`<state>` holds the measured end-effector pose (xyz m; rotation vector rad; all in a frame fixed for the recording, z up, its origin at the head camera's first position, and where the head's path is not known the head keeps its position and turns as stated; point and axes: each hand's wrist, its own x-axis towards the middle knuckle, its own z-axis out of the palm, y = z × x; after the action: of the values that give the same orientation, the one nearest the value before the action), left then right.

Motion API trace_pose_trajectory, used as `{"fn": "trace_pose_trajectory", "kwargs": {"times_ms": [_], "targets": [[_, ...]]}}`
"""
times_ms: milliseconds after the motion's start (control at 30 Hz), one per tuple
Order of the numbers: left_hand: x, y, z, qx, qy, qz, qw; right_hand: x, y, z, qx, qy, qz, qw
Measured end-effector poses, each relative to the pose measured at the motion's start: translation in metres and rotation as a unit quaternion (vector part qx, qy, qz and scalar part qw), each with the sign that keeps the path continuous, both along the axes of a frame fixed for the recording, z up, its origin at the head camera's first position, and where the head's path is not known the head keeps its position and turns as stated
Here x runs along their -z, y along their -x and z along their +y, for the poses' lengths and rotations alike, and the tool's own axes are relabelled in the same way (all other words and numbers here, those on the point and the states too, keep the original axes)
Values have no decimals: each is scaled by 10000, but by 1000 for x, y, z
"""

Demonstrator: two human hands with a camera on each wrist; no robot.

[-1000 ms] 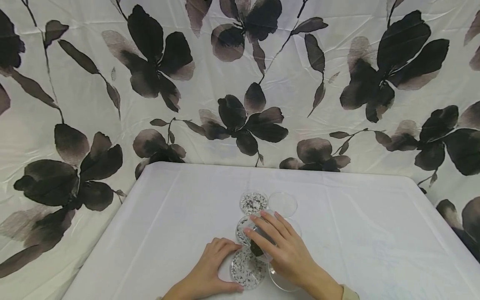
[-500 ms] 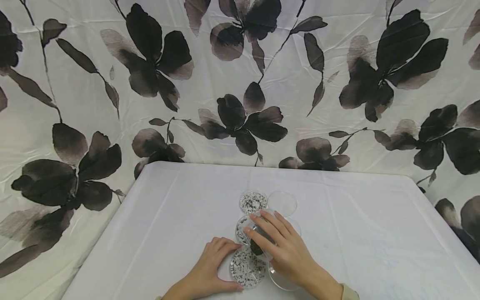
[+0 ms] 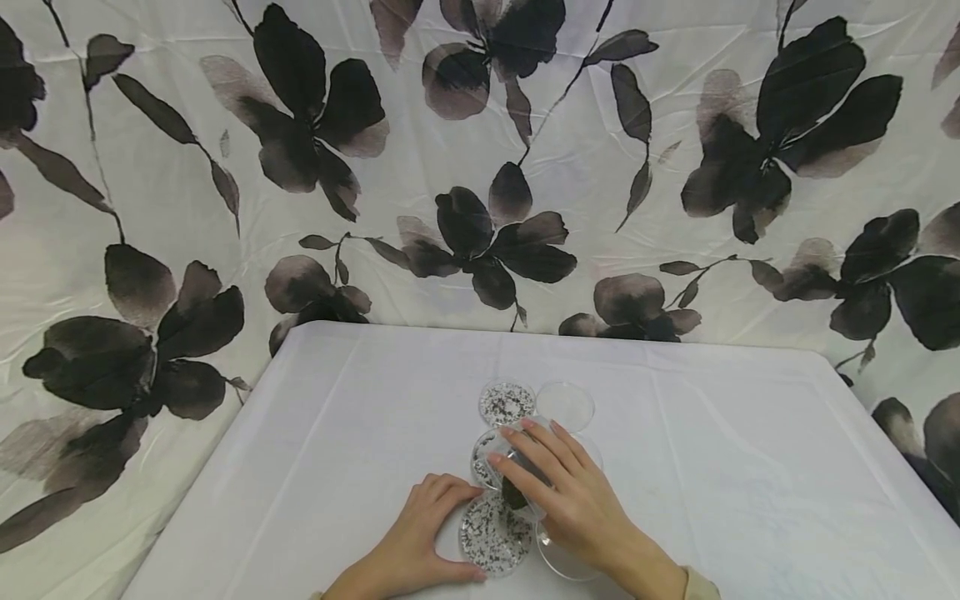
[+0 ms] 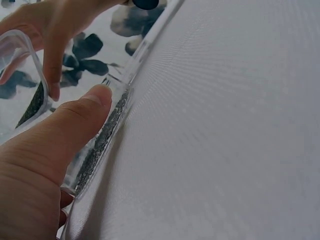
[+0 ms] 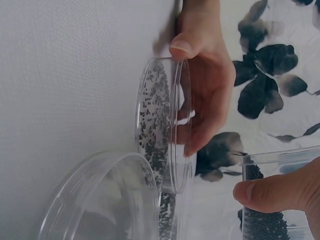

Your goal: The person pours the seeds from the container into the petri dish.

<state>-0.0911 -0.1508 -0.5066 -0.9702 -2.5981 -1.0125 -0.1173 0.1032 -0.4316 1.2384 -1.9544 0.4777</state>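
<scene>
On the white surface (image 3: 720,467), my left hand (image 3: 416,537) curves wide round 1 speckled dish (image 3: 491,542), gripping it; above, my right hand (image 3: 573,500), fingers curled, holds 1 tilted clear container (image 5: 265,225).

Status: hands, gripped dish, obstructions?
Left hand gripping round clear plastic dish of black specks on white table. Right hand holding clear plastic container of dark granules off table. Nothing visibly between them.
</scene>
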Motion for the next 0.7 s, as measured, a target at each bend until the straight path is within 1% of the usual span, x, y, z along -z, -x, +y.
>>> {"fn": "trace_pose_trajectory", "kwargs": {"times_ms": [67,167,300,367,467,533,600,700], "targets": [[0,0,0,-9,-21,-58,10000,0,0,0,0,24,12,10000],[-2,0,0,2,-48,-36,10000,0,0,1,11,48,15,10000],[-3,-1,0,-4,-62,80,9999,0,0,0,7,21,-1,10000],[-3,-2,0,-2,-67,-11,10000,0,-1,0,27,-12,-38,10000],[-2,-1,-1,51,-81,33,9999,0,-1,0,63,-47,-64,9999],[-2,-1,-1,71,-90,-36,9999,0,-1,0,79,-46,-61,9999],[-2,-1,-1,78,-93,-18,9999,0,-1,0,63,-23,-31,10000],[-3,-2,-1,20,-82,-171,9998,0,-1,-1,42,-2,-14,10000]]}}
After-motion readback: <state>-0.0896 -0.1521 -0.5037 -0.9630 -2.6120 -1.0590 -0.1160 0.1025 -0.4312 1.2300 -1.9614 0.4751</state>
